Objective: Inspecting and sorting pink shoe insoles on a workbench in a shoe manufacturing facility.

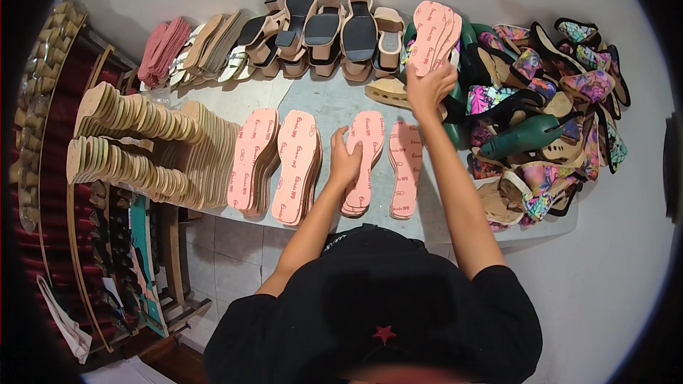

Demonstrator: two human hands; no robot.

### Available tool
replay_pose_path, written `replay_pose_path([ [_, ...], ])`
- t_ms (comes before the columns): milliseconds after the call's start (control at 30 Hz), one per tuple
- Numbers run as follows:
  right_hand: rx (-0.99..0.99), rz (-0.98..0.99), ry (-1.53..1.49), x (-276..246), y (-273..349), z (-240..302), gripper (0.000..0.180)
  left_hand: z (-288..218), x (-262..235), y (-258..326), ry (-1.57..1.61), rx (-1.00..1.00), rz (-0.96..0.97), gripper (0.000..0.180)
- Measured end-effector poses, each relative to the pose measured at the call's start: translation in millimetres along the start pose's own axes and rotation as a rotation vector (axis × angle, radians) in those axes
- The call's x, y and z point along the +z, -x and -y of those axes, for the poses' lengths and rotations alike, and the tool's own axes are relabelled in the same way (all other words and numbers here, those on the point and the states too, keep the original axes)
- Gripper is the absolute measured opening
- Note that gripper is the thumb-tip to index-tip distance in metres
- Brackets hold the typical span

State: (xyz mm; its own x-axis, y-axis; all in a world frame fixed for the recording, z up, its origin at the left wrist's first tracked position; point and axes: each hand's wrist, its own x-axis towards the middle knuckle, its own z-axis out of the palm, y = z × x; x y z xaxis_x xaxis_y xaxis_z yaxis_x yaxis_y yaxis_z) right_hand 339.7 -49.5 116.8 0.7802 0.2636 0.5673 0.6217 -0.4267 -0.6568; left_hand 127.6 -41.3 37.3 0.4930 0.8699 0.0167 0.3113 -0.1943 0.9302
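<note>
My right hand [432,89] grips a few pink insoles [432,32] by their narrower near end, up over the back right of the table. They are fanned slightly, and my fingers partly hide them. My left hand [346,162] rests against the left side of a short stack of pink insoles [368,142], thumb and fingers apart. Right of that stack lies another pink insole pile [406,178], low in height. Two taller pink insole stacks, a left one [254,149] and a right one [296,160], stand left of my left hand.
Rows of beige sole pieces [206,149] line the table's left. Behind are heeled sandals [359,28], soles facing out, and reddish insoles [163,50]. Colourful patterned shoes [526,178] and a green shoe last [519,135] crowd the right. A rack [146,263] stands left.
</note>
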Motion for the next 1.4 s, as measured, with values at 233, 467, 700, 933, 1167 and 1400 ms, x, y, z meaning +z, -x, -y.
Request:
replay_pose_path([
  [233, 0.297, 0.352, 0.45, 20.7, -43.3, 8.1, 0.109, -19.5, -0.7, -2.8, 0.186, 0.1, 0.0, 0.039],
  [467, 0.415, 0.366, 0.589, 31.8, -54.9, 5.8, 0.111, -46.0, -14.7, -5.5, 0.099, 0.088, -0.064, 0.032],
  [700, 0.4, 0.325, 0.611, 30.4, -58.2, 4.3, 0.096, -41.9, -19.6, -1.6, 0.105, 0.093, -0.062, 0.028],
  [933, 0.338, 0.295, 0.151, -1.0, -51.2, 3.7, 0.087, -22.1, -20.6, -2.2, 0.108, 0.163, -0.08, 0.025],
  [1167, 0.249, 0.68, -0.907, -51.6, 62.8, -16.1, 0.071, -66.3, -13.3, -14.1, 0.569, -0.079, 0.265, 0.039],
  [1400, 0.202, 0.845, -0.686, -89.6, 129.4, 17.3, 0.081, -45.3, 1.5, 5.2, 0.977, -0.011, 0.367, 0.047],
])
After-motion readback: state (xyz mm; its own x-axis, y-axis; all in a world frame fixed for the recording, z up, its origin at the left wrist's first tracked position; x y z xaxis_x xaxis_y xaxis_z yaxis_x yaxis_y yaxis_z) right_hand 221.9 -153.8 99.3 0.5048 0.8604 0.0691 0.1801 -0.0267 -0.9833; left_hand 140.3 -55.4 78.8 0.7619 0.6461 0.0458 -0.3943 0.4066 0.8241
